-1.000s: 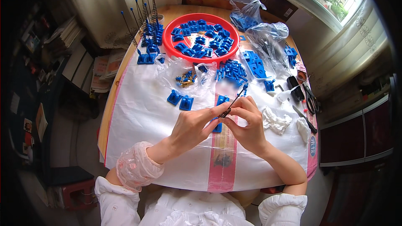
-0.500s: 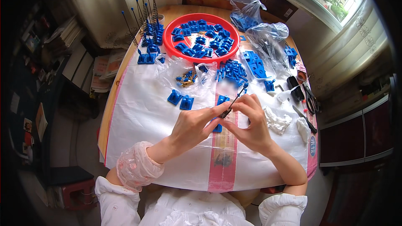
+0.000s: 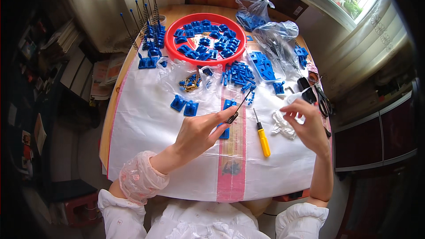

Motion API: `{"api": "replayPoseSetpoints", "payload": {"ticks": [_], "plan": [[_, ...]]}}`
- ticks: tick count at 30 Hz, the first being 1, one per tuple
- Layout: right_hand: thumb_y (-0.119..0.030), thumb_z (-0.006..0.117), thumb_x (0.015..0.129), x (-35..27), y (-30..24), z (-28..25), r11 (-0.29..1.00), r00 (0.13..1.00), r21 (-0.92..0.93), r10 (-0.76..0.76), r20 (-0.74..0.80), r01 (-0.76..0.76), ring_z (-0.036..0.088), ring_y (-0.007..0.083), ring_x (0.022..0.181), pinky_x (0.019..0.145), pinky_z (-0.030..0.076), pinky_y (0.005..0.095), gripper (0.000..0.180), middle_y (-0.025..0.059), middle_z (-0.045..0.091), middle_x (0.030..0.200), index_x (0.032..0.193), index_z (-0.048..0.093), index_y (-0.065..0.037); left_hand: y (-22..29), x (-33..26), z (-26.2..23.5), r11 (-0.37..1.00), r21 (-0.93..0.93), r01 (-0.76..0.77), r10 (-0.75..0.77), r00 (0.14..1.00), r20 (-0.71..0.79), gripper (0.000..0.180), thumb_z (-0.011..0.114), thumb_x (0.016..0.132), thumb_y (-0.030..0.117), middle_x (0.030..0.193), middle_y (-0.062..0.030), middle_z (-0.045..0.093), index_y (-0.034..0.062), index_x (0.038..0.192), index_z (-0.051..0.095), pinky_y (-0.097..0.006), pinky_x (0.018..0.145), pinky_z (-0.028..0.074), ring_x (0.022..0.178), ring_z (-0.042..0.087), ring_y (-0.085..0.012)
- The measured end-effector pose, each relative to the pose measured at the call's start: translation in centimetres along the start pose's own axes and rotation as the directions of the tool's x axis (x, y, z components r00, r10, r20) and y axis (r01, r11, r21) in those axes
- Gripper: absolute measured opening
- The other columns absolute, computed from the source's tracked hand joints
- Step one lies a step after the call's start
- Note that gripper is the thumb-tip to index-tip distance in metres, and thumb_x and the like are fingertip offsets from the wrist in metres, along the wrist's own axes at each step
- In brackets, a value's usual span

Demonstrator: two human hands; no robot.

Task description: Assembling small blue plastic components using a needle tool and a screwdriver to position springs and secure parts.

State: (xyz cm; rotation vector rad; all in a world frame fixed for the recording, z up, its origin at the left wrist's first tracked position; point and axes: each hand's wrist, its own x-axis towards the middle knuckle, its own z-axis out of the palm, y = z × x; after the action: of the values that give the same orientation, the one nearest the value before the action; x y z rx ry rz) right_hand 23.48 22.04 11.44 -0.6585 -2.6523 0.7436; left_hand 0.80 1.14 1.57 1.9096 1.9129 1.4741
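Note:
My left hand (image 3: 197, 132) pinches a black coil spring (image 3: 232, 117) between thumb and forefinger. A thin dark rod (image 3: 243, 100) rises from it toward the upper right, with a blue tip. Blue plastic parts (image 3: 224, 132) lie just behind and below these fingertips. My right hand (image 3: 307, 121) is over the right side of the table, fingers curled and apart, with nothing visible in them. It partly covers a white bottle (image 3: 293, 96); whether it touches the bottle I cannot tell. Crumpled white tissue (image 3: 282, 125) lies beside it. A yellow-handled screwdriver (image 3: 263, 140) lies between my hands.
A red round tray (image 3: 169, 44) of blue parts stands at the back. Spring-and-rod assemblies (image 3: 150, 35) stand upright at the back left. Small brass-coloured pieces (image 3: 190, 82) lie on a clear bag. Loose blue pegs (image 3: 239, 74), a clear box (image 3: 268, 79) and scissors (image 3: 324, 102) are further right.
My right hand has left the spring and moved right, toward the white bottle and tissue. The yellow screwdriver has come into sight. My left hand still holds the spring.

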Motion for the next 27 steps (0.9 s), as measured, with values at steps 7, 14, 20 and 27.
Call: {"api": "replayPoseSetpoints", "payload": {"ticks": [7, 14, 20, 27], "plan": [[-0.006, 0.080, 0.083, -3.5, 4.8, 3.3, 0.980, 0.996, -0.178, 0.088, -0.029, -0.091, 0.064, 0.0308, 0.101, 0.085, 0.052, 0.0400, 0.031, 0.0115, 0.065, 0.105, 0.113, 0.072, -0.004, 0.0, 0.0, -0.1, 1.000, -0.002, -0.007, 0.007, 1.000, -0.015, 0.061, 0.081, 0.085, 0.000, 0.107, -0.0119, 0.079, 0.0124, 0.142, 0.060, -0.031, 0.072, 0.062, 0.090, 0.079, -0.0235], [-0.003, 0.077, 0.083, -6.3, 6.6, 4.5, 0.957, 0.989, -0.257, 0.111, -0.100, -0.133, 0.066, 0.0290, 0.080, 0.074, 0.053, 0.0399, 0.020, 0.0113, 0.064, 0.096, 0.102, 0.070, -0.002, 0.1, 0.1, 0.0, 1.000, -0.017, -0.009, 0.008, 1.000, -0.027, 0.062, 0.082, 0.085, 0.000, 0.101, -0.0120, 0.079, 0.0126, 0.141, 0.060, -0.031, 0.073, 0.062, 0.087, 0.079, -0.0227], [0.005, 0.072, 0.084, -6.9, 7.0, 0.4, 0.956, 0.934, -0.200, 0.140, -0.330, -0.214, 0.057, 0.0166, 0.061, 0.058, 0.046, 0.0312, 0.017, 0.0101, 0.064, 0.087, 0.100, 0.073, 0.000, 0.2, 0.1, -0.1, 1.000, -0.003, -0.021, 0.021, 0.999, -0.039, 0.062, 0.082, 0.085, 0.001, 0.099, -0.0114, 0.079, 0.0132, 0.141, 0.060, -0.031, 0.072, 0.062, 0.087, 0.079, -0.0227], [-0.002, 0.073, 0.088, -8.5, 4.6, 4.5, 0.969, 0.971, -0.061, 0.240, 0.011, -0.239, 0.064, 0.0257, 0.068, 0.065, 0.051, 0.0397, 0.015, 0.0112, 0.063, 0.091, 0.103, 0.071, -0.004, 0.0, -0.1, 0.0, 1.000, 0.005, -0.013, 0.014, 1.000, -0.025, 0.062, 0.082, 0.086, 0.002, 0.100, -0.0115, 0.079, 0.0139, 0.142, 0.060, -0.031, 0.071, 0.061, 0.087, 0.079, -0.0229]]}}
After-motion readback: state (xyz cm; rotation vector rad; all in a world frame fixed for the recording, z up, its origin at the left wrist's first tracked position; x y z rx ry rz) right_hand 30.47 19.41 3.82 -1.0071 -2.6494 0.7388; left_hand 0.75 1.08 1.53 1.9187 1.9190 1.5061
